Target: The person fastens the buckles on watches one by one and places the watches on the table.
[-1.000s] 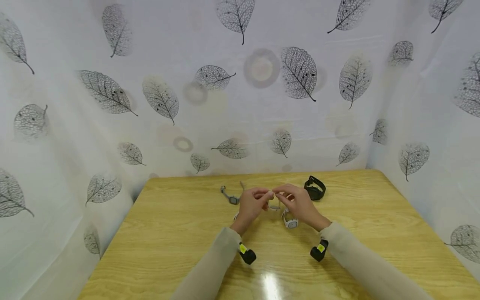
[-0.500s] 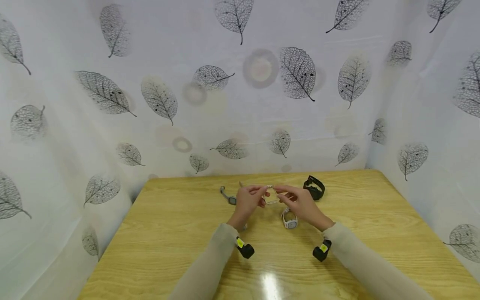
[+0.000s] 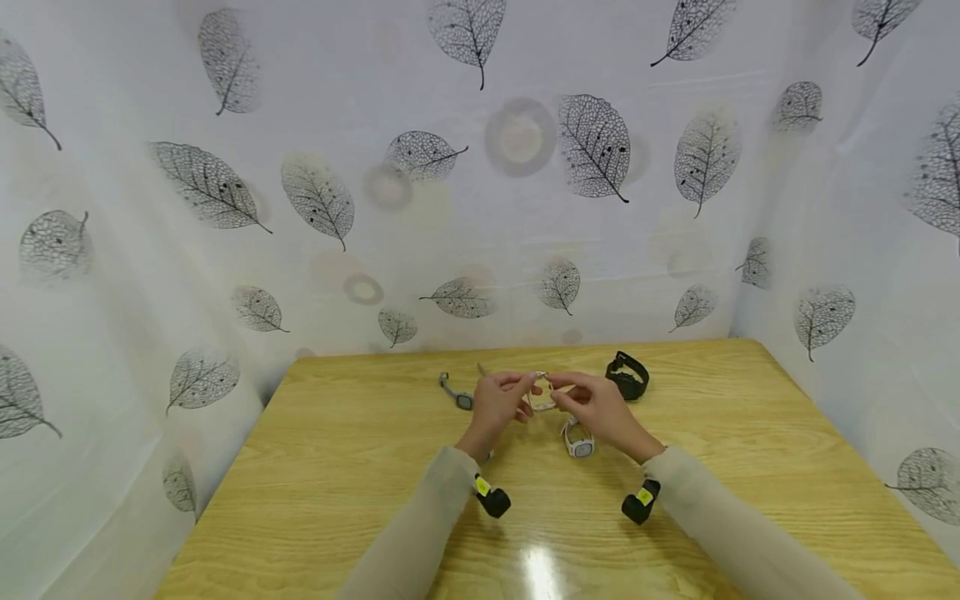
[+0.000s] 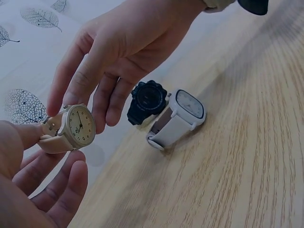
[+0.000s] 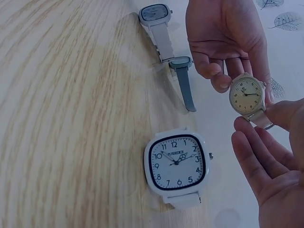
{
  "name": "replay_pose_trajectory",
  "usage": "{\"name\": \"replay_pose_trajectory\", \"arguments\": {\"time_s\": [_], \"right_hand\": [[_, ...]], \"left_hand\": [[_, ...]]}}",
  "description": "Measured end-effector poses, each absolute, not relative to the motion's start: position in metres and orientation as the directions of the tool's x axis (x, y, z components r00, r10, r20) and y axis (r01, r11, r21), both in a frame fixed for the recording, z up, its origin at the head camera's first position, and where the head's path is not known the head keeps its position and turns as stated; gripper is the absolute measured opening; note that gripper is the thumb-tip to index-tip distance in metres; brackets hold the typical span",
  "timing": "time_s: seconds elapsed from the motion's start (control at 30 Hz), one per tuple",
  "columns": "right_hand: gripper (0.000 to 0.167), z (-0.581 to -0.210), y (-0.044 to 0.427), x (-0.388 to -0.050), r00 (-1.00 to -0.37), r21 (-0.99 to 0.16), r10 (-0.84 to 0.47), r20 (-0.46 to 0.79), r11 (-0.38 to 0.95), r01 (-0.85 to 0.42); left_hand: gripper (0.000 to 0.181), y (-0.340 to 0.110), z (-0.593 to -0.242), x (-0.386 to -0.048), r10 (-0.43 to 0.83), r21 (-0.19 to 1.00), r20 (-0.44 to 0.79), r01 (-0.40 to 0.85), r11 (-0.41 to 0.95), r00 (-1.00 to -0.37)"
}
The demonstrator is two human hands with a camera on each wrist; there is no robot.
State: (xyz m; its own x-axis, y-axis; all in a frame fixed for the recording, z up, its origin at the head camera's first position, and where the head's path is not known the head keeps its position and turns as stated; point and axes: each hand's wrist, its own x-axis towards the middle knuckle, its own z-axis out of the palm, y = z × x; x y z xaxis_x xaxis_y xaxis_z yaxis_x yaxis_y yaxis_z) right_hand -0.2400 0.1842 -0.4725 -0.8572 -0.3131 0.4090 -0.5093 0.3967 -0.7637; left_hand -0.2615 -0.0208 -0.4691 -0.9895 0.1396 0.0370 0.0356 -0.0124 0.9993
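Both hands hold a small round-faced watch with a pale strap (image 3: 542, 407) above the table. In the left wrist view its cream dial (image 4: 81, 125) faces the camera, and the strap forms a loop. My left hand (image 3: 497, 407) pinches the strap end between thumb and fingers. My right hand (image 3: 600, 407) pinches the opposite side near the case, its fingertips on the strap. Just below the hands stands a white square-faced watch (image 3: 582, 448), large in the right wrist view (image 5: 175, 162).
A black watch (image 3: 628, 383) stands behind my right hand at the back of the wooden table (image 3: 337, 467). A grey watch (image 3: 463, 401) lies left of my left hand. Another white watch (image 5: 156, 14) shows in the right wrist view, mostly hidden by my left wrist in the head view.
Since a second ago both hands have shifted slightly left with the held watch, and its loop shows more clearly between them. Over the last half second they have barely moved.
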Motion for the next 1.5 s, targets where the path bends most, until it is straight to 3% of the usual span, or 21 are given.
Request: {"name": "replay_pose_trajectory", "arguments": {"time_s": [0.23,0.5,0.7,1.0,1.23,1.5], "right_hand": [[0.033,-0.468,0.183,-0.24,-0.896,-0.818,-0.288,0.337,0.381,-0.43],[0.035,-0.468,0.189,-0.243,-0.926,-0.885,-0.282,0.249,0.323,-0.336],[0.035,-0.468,0.193,-0.245,-0.931,-0.899,-0.286,0.227,0.305,-0.313],[0.038,-0.466,0.196,-0.246,-0.934,-0.903,-0.317,0.164,0.333,-0.272],[0.049,-0.459,0.203,-0.257,-0.898,-0.906,-0.423,0.118,0.324,-0.272],[0.052,-0.457,0.205,-0.268,-0.908,-0.898,-0.416,0.045,0.381,-0.219]], "left_hand": [[0.027,-0.023,-0.471,-0.262,0.163,0.999,0.01,0.001,-0.053,-0.987],[0.047,-0.03,-0.474,-0.262,0.308,0.987,0.01,-0.04,-0.158,-0.951],[0.06,-0.031,-0.474,-0.258,0.361,0.998,0.052,0.04,-0.04,-0.931],[0.053,-0.029,-0.478,-0.26,0.336,0.994,0.079,0.098,0.038,-0.939],[0.049,-0.031,-0.472,-0.267,0.354,0.964,0.105,0.182,0.192,-0.929],[0.049,-0.028,-0.467,-0.277,0.365,0.925,0.064,0.193,0.328,-0.929]]}}
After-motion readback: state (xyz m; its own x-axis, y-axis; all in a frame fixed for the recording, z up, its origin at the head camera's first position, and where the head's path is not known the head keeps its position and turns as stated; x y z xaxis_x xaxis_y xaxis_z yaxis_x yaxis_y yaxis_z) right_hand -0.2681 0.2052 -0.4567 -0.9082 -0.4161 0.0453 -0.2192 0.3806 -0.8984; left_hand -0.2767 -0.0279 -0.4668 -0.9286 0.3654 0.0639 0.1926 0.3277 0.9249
